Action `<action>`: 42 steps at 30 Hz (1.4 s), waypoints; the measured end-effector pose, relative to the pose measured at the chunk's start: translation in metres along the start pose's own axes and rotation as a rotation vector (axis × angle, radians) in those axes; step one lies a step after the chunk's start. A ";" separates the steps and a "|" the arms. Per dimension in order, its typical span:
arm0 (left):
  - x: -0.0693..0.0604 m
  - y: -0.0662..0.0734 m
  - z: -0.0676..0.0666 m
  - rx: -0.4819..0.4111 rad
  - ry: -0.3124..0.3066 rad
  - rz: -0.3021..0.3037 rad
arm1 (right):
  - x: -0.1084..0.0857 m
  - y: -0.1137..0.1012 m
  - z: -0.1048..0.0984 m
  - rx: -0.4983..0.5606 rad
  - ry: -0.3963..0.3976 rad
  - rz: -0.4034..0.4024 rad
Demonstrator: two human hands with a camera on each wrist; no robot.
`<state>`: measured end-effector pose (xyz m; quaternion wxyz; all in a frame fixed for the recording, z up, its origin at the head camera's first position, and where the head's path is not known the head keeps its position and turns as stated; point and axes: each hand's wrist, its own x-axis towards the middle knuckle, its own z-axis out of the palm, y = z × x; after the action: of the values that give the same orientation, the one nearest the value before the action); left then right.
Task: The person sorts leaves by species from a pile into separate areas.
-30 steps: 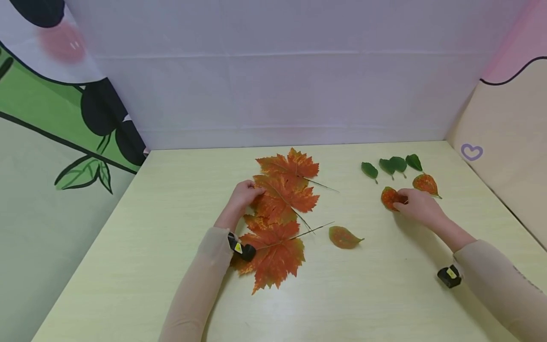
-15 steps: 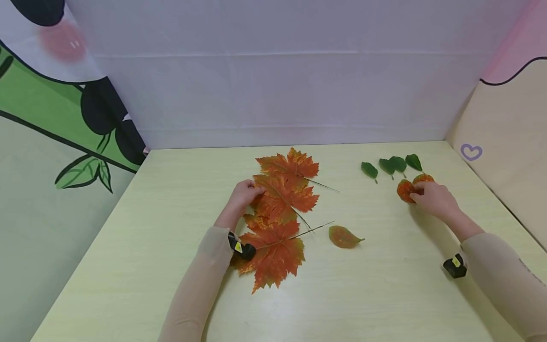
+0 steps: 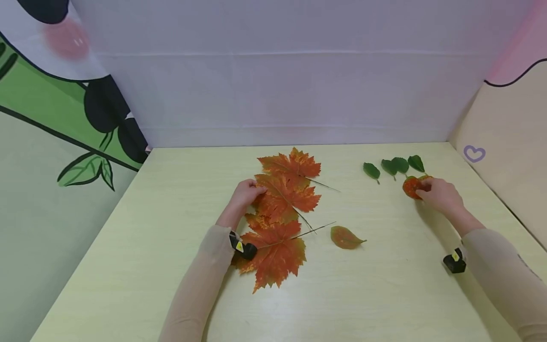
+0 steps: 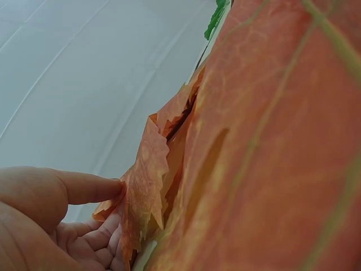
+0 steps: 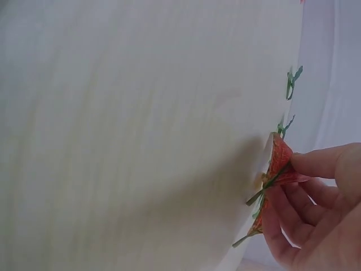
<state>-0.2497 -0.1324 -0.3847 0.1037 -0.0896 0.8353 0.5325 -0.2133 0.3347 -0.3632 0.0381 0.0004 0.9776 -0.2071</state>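
My left hand [image 3: 248,193] pinches the left edge of the middle orange maple leaf [image 3: 284,197] between thumb and fingers; the left wrist view shows its thumb [image 4: 93,189] on the folded leaf edge. One maple leaf [image 3: 295,166] lies above and overlaps it, and more maple leaves [image 3: 279,254] lie below, partly under my left wrist. At the right, my right hand [image 3: 442,195] pinches a small orange-red leaf [image 5: 279,161] by its stem end. Another small orange leaf [image 5: 258,223] sits right beside it, mostly hidden by the hand in the head view.
Several small green leaves [image 3: 400,165] lie in a row at the back right. One oval orange-green leaf [image 3: 345,237] lies between the arms. A plain pale cloth wall [image 3: 299,95] rises behind the light wooden table [image 3: 363,299].
My right hand has carried the small orange-red leaf rightward and slightly away, up beside the other small orange leaf. My left hand has kept its place on the maple leaf.
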 end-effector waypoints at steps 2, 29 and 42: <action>0.000 0.000 0.000 -0.008 -0.004 -0.001 | -0.001 0.000 0.000 0.018 0.013 0.025; 0.001 -0.001 0.001 -0.005 -0.007 0.000 | -0.052 -0.095 0.024 -0.027 -0.005 -0.192; 0.001 0.000 0.001 0.005 -0.008 -0.002 | -0.081 -0.140 0.048 -0.030 -0.118 -0.321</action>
<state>-0.2505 -0.1319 -0.3856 0.1075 -0.0879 0.8361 0.5307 -0.1315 0.1887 -0.3439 0.0618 -0.1684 0.9642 -0.1955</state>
